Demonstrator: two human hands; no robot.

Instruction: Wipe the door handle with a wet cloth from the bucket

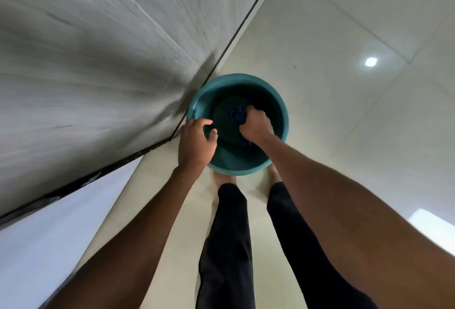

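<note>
A teal bucket (275,101) stands on the pale tiled floor, right against the base of a white wood-grain door (86,67). Inside the bucket my right hand (256,125) is closed around a dark blue cloth (237,115), of which only a bunched part shows past my fingers. My left hand (195,142) hovers over the bucket's near-left rim with fingers curled and apart, holding nothing. The door handle is out of view.
My bare feet and black trouser legs (229,234) stand just behind the bucket. A dark gap runs along the door's bottom edge (236,32). A white panel (37,247) is at lower left. Glossy floor tiles (357,111) spread to the right.
</note>
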